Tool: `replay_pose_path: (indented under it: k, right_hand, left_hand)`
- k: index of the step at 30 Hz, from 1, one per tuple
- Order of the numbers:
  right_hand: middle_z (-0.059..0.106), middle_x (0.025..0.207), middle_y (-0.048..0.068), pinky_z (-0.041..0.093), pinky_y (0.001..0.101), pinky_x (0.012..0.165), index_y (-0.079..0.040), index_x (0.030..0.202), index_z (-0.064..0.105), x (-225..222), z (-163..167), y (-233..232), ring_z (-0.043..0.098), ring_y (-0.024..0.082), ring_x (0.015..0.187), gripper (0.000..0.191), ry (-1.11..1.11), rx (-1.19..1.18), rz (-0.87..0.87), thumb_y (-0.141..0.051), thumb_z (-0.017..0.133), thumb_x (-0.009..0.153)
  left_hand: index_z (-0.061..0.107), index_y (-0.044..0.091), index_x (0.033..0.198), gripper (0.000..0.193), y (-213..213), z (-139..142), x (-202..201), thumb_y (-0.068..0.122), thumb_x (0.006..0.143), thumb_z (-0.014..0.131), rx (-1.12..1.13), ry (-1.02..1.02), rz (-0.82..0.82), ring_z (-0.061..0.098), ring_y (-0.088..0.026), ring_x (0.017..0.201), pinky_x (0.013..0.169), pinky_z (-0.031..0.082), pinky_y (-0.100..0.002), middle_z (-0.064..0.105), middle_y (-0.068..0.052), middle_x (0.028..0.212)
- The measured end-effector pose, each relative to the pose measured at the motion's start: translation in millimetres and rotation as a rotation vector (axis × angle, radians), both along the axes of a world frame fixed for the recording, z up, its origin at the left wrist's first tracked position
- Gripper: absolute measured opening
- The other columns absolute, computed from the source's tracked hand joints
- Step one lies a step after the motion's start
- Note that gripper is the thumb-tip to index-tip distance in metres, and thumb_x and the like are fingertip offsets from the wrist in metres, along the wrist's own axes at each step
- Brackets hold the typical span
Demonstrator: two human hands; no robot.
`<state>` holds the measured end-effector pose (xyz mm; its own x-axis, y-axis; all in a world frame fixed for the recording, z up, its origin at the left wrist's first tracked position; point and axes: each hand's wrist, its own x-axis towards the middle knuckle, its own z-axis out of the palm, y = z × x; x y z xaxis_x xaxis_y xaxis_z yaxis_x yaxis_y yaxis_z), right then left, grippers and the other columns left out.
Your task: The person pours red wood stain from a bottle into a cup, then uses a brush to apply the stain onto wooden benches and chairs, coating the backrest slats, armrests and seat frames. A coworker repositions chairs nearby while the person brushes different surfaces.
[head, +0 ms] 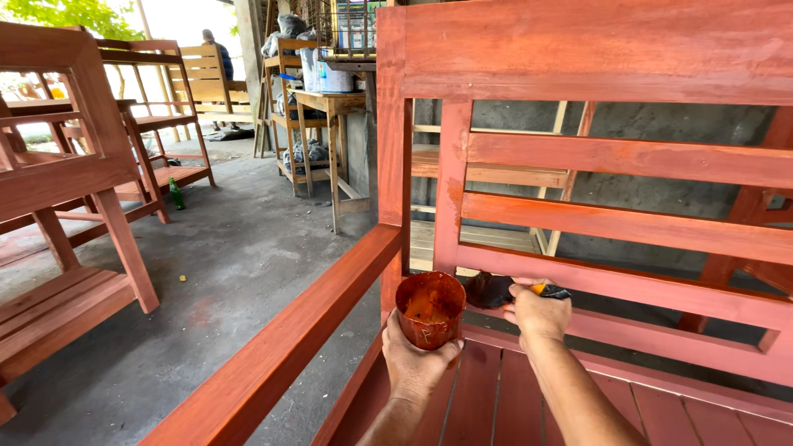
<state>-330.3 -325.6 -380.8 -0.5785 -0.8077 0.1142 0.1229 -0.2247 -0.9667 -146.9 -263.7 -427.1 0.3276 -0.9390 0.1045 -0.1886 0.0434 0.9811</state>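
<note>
your left hand (415,363) wraps around a small stain-smeared cup (430,308), holding it upright above the slatted seat (496,396) of the red-brown wooden bench (595,49), near the seat's back-left corner. your right hand (538,312) is closed on a dark brush (492,290), its bristles pressed to the underside of the lowest back slat (661,289), just right of the cup. a green bottle (176,195) stands on the concrete floor (223,272), well apart.

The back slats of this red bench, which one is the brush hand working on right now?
The lowest slat. The right hand presses a dark brush against its underside, beside the cup in the left hand; the slats above go untouched.
</note>
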Motion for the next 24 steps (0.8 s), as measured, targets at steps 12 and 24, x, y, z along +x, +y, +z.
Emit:
replay_pose_path:
  k: [12,24]
  right_hand:
    - [0.071,0.086,0.015,0.058,0.0307,0.048,-0.002,0.095,0.072,-154.5,-11.2,33.8,0.068,0.021,0.059,0.009,0.128,0.077,-0.274,0.003,0.074,0.088]
    - [0.073,0.091,0.016,0.057,0.0405,0.061,-0.010,0.098,0.076,-205.0,7.9,119.2,0.070,0.028,0.073,0.008,0.561,0.216,-0.579,-0.006,0.080,0.091]
  left_hand:
    - [0.026,0.024,0.152,0.119,11.5,0.2,1.0,0.025,0.055,0.096,0.021,0.025,-0.003,0.045,-0.022,0.136,0.116,0.047,-0.039,0.037,-0.007,0.143]
    - [0.018,0.024,0.154,0.123,21.3,0.1,-17.3,0.021,0.057,0.095,0.053,0.068,-0.106,0.045,-0.022,0.135,0.114,0.051,-0.039,0.034,-0.007,0.141]
